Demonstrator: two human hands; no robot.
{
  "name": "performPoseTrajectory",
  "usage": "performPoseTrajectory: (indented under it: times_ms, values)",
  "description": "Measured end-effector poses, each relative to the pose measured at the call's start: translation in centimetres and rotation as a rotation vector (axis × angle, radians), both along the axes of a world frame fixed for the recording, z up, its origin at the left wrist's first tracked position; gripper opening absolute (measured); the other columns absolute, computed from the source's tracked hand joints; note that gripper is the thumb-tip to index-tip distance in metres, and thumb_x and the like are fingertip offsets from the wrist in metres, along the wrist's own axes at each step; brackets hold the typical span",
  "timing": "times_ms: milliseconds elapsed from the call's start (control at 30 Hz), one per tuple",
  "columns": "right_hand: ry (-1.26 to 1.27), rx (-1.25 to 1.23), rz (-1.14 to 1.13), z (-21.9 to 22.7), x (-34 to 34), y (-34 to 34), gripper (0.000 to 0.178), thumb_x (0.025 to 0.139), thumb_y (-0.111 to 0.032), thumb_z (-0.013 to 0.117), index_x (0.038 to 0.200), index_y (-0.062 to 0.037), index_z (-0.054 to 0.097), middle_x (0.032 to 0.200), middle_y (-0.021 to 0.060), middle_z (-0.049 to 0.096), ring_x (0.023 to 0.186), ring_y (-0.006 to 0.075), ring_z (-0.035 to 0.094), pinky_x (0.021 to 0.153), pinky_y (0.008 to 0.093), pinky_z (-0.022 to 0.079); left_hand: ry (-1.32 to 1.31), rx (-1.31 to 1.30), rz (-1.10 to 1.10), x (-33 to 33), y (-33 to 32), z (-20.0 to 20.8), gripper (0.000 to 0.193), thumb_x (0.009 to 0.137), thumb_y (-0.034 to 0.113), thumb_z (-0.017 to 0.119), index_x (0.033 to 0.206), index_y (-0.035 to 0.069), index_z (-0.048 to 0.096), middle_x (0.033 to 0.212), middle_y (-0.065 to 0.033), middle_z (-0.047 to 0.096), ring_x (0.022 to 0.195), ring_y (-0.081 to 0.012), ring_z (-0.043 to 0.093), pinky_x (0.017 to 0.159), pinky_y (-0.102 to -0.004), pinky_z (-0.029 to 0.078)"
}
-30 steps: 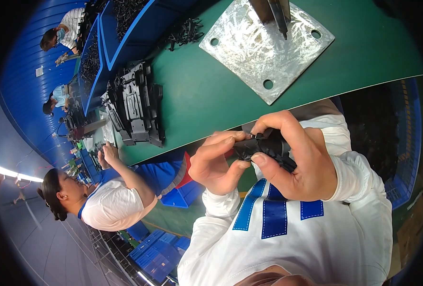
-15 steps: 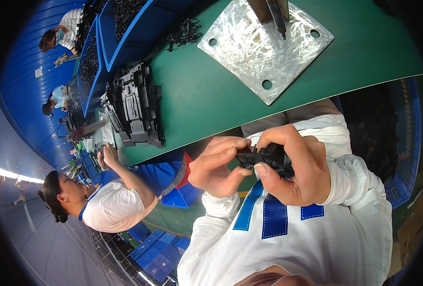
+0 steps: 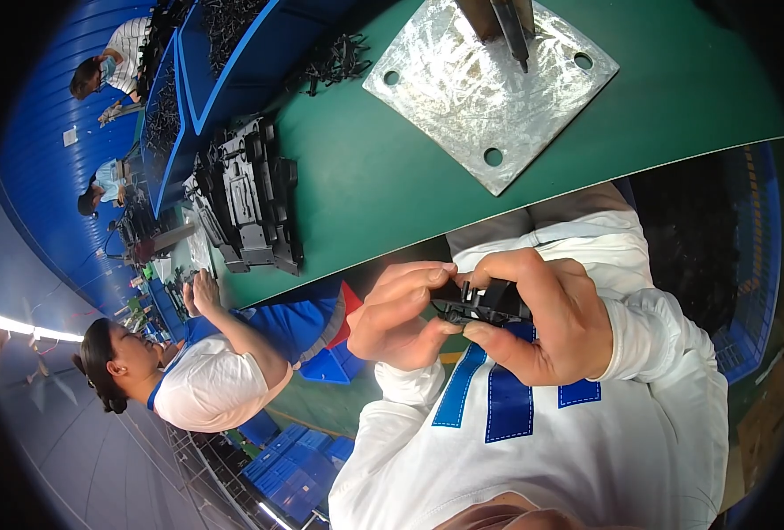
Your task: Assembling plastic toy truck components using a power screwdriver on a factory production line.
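Part held, metal plate, black stack

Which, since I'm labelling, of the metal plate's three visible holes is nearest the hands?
The lower hole in the metal plate, by the corner toward the left hand and right hand; the left hole and right hole lie farther up.

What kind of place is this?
Probably a factory: there's a stack of black parts on a long green table, blue bins full of small dark pieces, and another worker nearby.
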State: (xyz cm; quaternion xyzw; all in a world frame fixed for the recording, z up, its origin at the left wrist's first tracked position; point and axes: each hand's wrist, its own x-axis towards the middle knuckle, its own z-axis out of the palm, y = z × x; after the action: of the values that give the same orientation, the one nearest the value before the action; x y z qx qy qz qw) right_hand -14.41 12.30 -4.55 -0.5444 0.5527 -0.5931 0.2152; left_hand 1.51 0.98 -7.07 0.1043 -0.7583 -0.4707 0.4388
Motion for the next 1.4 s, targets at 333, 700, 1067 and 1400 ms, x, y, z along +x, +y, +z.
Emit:
performPoseTrajectory:
  times_ms: [333,700,1067,1400]
  values:
    - [0.028,-0.001,0.012,-0.2,-0.1,0.4,0.046,0.082,-0.024,0.076,0.11,0.0051,0.054,0.095,0.0124,0.064,0.06,0.0242,0.065,0.053,0.0303,0.05,0.014,-0.017,-0.017,0.0,-0.2,0.2,0.043,0.078,0.017,0.082,0.109,-0.002,0.06,0.099,-0.0256,0.069,0.082,-0.0368,0.071,0.068,-0.0401,0.059]
    - [-0.028,0.022,0.012,-0.2,-0.2,0.4,0.045,0.083,-0.035,0.077,0.101,0.0016,0.057,0.08,0.0086,0.067,0.061,0.0235,0.068,0.055,0.0283,0.053,0.031,-0.048,-0.011,-0.3,-0.2,0.5,0.044,0.077,0.018,0.083,0.11,-0.003,0.061,0.097,-0.0261,0.069,0.08,-0.0363,0.071,0.066,-0.0398,0.059]
    - [-0.343,0.108,0.042,0.2,-1.4,-0.6,0.033,0.084,-0.019,0.071,0.103,0.0003,0.052,0.078,0.0124,0.059,0.061,0.0256,0.061,0.055,0.03,0.045,-0.05,-0.059,0.089,-0.4,0.2,0.9,0.041,0.068,0.019,0.089,0.093,0.0,0.064,0.093,-0.0284,0.069,0.071,-0.0315,0.069,0.06,-0.0344,0.054]
    - [-0.337,0.149,0.009,0.7,-1.7,-1.1,0.028,0.085,-0.019,0.07,0.099,-0.0024,0.053,0.071,0.0135,0.059,0.056,0.0333,0.059,0.054,0.0373,0.043,-0.06,-0.025,0.068,-0.9,-0.1,1.1,0.042,0.066,0.016,0.09,0.095,0.0,0.064,0.097,-0.0305,0.068,0.074,-0.0321,0.07,0.064,-0.0345,0.055]
